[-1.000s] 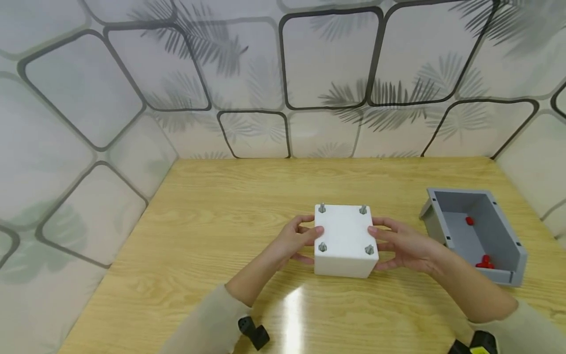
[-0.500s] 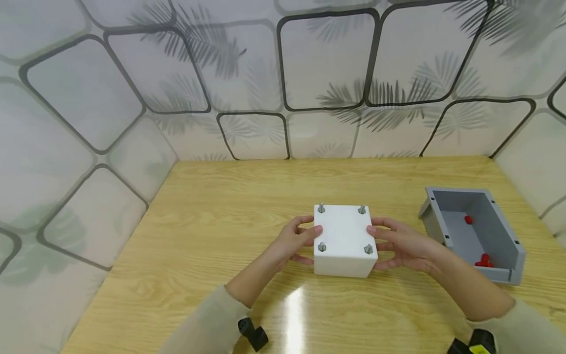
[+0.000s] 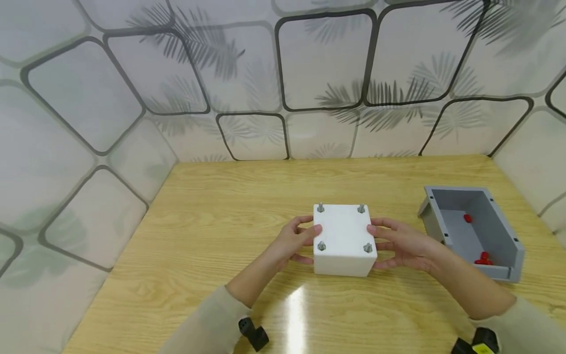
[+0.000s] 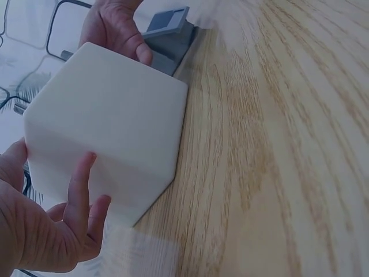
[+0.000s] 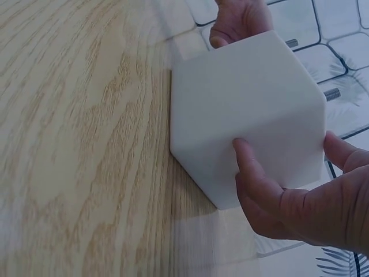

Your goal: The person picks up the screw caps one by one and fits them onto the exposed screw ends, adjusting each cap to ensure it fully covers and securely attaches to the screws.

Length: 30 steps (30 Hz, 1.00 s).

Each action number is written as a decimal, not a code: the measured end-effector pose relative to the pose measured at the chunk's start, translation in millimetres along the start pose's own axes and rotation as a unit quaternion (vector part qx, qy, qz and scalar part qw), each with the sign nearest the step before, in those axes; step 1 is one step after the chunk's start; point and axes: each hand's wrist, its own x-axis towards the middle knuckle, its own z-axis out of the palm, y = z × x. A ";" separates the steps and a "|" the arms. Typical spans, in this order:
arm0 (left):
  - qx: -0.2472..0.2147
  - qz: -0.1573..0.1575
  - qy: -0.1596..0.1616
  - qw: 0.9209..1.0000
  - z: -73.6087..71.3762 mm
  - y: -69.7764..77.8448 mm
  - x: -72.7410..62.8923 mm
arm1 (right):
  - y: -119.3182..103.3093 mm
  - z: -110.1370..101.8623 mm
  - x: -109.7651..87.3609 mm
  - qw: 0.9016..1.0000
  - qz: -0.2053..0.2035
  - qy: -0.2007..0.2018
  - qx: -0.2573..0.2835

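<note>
1. Between frames, only the head view shifts slightly; hands and block appear unmoved.
2. White block (image 3: 344, 231) rests on the table (image 3: 221, 196), bolts (image 3: 368, 248) upward, leaving its smooth sides graspable.
3. Left-hand grip (image 3: 295, 242) and right-hand grip (image 3: 401, 248) hold it from opposite sides, presumably for balance.
4. Grey tray (image 3: 461, 236), right, contains red pieces (image 3: 484, 259), probably preventing scatter.
</note>
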 end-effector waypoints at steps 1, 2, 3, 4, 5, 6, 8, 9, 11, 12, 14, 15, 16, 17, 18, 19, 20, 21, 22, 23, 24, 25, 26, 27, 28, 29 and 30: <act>-0.001 0.000 0.000 1.000 0.2 -0.1 0.1 | -0.4 -1.2 -0.9 1.000 0.001 -0.003 0.001; -0.002 0.000 0.000 1.000 0.3 -0.2 0.2 | -0.9 -2.4 -1.8 1.000 0.002 -0.008 0.002; -0.003 0.000 0.000 1.000 0.5 -0.1 0.2 | -1.5 -3.8 -2.8 1.000 0.003 -0.011 0.004; -0.004 0.000 0.000 1.000 0.6 -0.1 0.2 | -2.1 -5.3 -3.8 1.000 0.006 -0.012 0.005; -0.004 0.000 0.000 1.000 0.8 0.1 0.0 | -2.8 -6.6 -4.8 1.000 0.007 -0.016 0.005; -0.004 0.000 0.000 1.000 0.9 0.0 0.1 | -3.4 -7.7 -5.7 1.000 0.010 -0.017 0.008; -0.004 0.000 -0.001 1.000 1.2 -0.2 0.2 | -4.4 -10.1 -6.9 1.000 0.016 -0.018 0.015; -0.004 0.000 -0.002 1.000 1.3 -0.3 0.3 | -4.7 -11.6 -7.4 1.000 0.016 -0.018 0.016; -0.003 -0.001 -0.004 1.000 1.7 -0.6 0.4 | -5.4 -13.8 -8.2 1.000 0.016 -0.018 0.019; -0.003 -0.002 -0.004 1.000 1.7 -0.8 0.8 | -5.7 -14.8 -8.6 1.000 0.015 -0.018 0.020; -0.002 -0.003 -0.004 1.000 2.0 -1.0 0.9 | -6.3 -17.4 -9.7 1.000 0.008 -0.021 0.018; -0.002 -0.003 -0.004 1.000 2.1 -1.0 0.9 | -6.7 -18.6 -10.5 1.000 0.007 -0.020 0.017; -0.002 -0.004 -0.004 1.000 2.2 -1.0 0.9 | -7.2 -19.6 -11.5 1.000 0.008 -0.016 0.018; -0.002 -0.004 -0.005 1.000 2.2 -1.1 1.0 | -7.7 -20.6 -12.6 1.000 0.009 -0.012 0.018; -0.002 -0.004 -0.005 1.000 2.2 -1.2 1.0 | -8.3 -21.8 -13.8 1.000 0.011 -0.010 0.017; -0.002 -0.005 -0.006 1.000 2.2 -1.4 1.0 | -8.7 -23.1 -14.9 1.000 0.013 -0.005 0.015; -0.002 -0.005 -0.006 1.000 2.1 -1.4 1.0 | -9.3 -24.4 -16.0 1.000 0.015 0.000 0.013; -0.002 -0.006 -0.007 1.000 1.9 -1.5 1.0 | -9.8 -25.7 -17.1 1.000 0.017 0.005 0.012; -0.002 -0.006 -0.007 1.000 1.7 -1.7 0.9 | -10.4 -27.0 -17.9 1.000 0.019 0.008 0.010; -0.002 -0.007 -0.007 1.000 1.4 -1.8 0.9 | -10.8 -28.5 -18.6 1.000 0.019 0.007 0.008; -0.002 -0.007 -0.008 1.000 1.2 -1.8 0.8 | -11.2 -30.3 -19.3 1.000 0.020 0.008 0.005; -0.001 -0.007 -0.008 1.000 1.0 -1.7 0.6 | -11.5 -32.3 -20.1 1.000 0.021 0.009 0.003; -0.001 -0.005 -0.009 1.000 0.8 -1.4 0.2 | -11.9 -34.4 -20.9 1.000 0.021 0.009 0.003; -0.001 -0.005 -0.009 1.000 0.6 -1.1 0.0 | -12.3 -36.5 -21.9 1.000 0.020 0.008 0.000; -0.001 -0.004 -0.009 1.000 0.4 -0.8 -0.3 | -12.8 -38.7 -22.9 1.000 0.019 0.006 -0.002; -0.001 -0.004 -0.009 1.000 0.3 -0.3 -0.7 | -13.3 -40.8 -24.1 1.000 0.019 0.004 -0.003; -0.001 -0.004 -0.009 1.000 0.2 -0.1 -1.0 | -14.0 -42.9 -25.4 1.000 0.019 0.003 -0.004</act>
